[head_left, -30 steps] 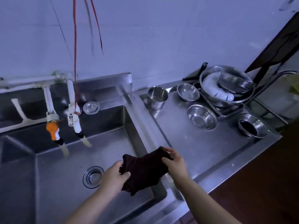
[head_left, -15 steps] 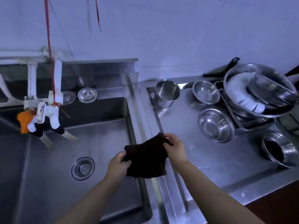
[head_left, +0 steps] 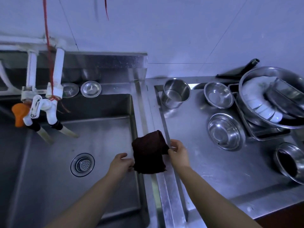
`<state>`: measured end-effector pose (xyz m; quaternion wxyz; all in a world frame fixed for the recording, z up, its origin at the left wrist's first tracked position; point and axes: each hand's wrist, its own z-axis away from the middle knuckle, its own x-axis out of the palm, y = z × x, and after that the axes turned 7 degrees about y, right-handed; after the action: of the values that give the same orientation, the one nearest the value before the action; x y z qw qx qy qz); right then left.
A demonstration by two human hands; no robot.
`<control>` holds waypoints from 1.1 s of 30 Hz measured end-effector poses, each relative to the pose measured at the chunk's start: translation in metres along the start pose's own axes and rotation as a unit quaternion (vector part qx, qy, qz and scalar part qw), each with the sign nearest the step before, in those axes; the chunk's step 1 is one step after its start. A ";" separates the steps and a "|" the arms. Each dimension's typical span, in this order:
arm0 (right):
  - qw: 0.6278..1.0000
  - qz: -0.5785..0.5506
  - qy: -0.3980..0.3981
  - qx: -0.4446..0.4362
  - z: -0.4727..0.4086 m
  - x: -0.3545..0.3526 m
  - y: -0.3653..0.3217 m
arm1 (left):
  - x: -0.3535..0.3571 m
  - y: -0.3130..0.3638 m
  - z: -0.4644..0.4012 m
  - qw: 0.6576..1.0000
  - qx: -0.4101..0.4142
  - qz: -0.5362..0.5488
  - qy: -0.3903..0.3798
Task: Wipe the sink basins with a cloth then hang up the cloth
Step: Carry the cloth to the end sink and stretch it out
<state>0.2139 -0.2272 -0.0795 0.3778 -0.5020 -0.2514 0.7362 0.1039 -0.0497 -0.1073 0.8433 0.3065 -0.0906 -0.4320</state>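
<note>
- Both hands hold the cloth (head_left: 148, 153) — the right hand (head_left: 178, 153) pinches its right edge between thumb and fingers, the left hand (head_left: 121, 163) grips its lower left edge with curled fingers.
- Cloth: dark, folded or bunched, held in the air above the rim between the basin (head_left: 102, 145) and the counter (head_left: 205, 162); it touches neither as far as can be told.
- Basin: steel, with a round drain (head_left: 82, 164) in its floor, left of the left hand.
- Taps (head_left: 44, 111): two white plastic ones over the basin's left rear, one with an orange handle (head_left: 19, 114); a red string (head_left: 49, 51) runs down to them from above.
- Ledge behind the basin: two round steel lids (head_left: 90, 89) side by side.
- Counter, right of the basin: a steel pot (head_left: 176, 95), two small steel bowls (head_left: 218, 94) — one behind the other — and a third bowl (head_left: 290, 162) near the right edge.
- Rack (head_left: 256, 135) at far right: carries a large steel basin (head_left: 271, 96) holding stacked white dishes (head_left: 258, 107) and other steel ware.
</note>
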 end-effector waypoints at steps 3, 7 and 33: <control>0.999 0.022 0.023 -0.020 0.005 0.005 0.004 | 0.004 0.001 -0.005 0.998 0.001 -0.069 -0.002; 0.999 0.017 0.024 0.017 0.015 0.009 0.013 | 0.011 0.001 -0.004 0.994 -0.055 -0.065 -0.069; 0.958 0.195 -0.006 -0.210 0.006 -0.020 -0.032 | -0.012 0.032 0.053 0.917 0.330 -0.221 0.040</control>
<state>0.2223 -0.2244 -0.0422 0.1113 -0.6045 -0.2994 0.7298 0.0961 -0.0494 -0.0449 0.5802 0.5968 -0.1242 -0.5401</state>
